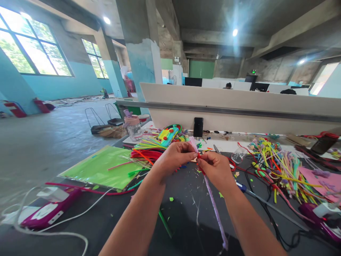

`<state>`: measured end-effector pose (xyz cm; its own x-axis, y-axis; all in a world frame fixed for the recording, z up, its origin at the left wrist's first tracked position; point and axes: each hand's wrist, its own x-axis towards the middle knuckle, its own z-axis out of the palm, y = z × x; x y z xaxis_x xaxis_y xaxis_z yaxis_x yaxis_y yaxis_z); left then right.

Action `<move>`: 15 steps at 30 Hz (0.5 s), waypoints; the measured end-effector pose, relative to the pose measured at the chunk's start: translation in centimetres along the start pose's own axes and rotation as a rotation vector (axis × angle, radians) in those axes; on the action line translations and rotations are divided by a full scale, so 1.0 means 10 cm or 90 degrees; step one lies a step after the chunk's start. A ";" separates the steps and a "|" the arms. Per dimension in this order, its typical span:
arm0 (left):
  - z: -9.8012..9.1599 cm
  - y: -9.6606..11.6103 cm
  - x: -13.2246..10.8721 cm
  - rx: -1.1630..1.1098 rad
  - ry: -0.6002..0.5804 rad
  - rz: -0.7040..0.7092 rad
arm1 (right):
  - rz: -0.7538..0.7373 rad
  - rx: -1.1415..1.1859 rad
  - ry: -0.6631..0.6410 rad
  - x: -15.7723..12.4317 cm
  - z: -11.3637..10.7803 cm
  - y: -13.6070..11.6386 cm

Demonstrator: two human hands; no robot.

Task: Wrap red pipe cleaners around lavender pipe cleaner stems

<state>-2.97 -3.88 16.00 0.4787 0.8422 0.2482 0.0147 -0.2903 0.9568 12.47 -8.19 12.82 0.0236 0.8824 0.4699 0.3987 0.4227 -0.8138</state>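
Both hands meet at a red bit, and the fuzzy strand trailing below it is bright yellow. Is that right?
Not quite: the head view shows the fuzzy strand is pale purple, not yellow. The left hand and right hand do meet at the red bit.

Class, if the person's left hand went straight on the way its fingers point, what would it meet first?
Past the red fuzzy strip at its thumb, the left hand would probably meet the right hand first; the two nearly touch in the picture, though the depth between them is unclear.

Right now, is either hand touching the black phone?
No, the left hand and right hand pinch a red strand; the phone stands apart behind them.
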 end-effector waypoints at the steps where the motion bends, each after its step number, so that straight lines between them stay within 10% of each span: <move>1: 0.01 -0.01 0.00 -0.001 0.002 -0.002 | -0.024 -0.046 0.019 0.00 0.01 0.01; 11: 0.05 -0.05 0.06 0.013 0.035 -0.006 | -0.119 -0.222 0.087 0.01 0.05 0.08; 15: 0.01 -0.07 0.04 -0.019 0.006 0.007 | -0.038 -0.062 -0.090 0.05 -0.07 0.07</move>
<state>-2.66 -3.41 15.46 0.4700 0.8436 0.2597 -0.0164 -0.2858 0.9582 13.35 -7.57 12.73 -0.1299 0.8794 0.4580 0.4820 0.4596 -0.7459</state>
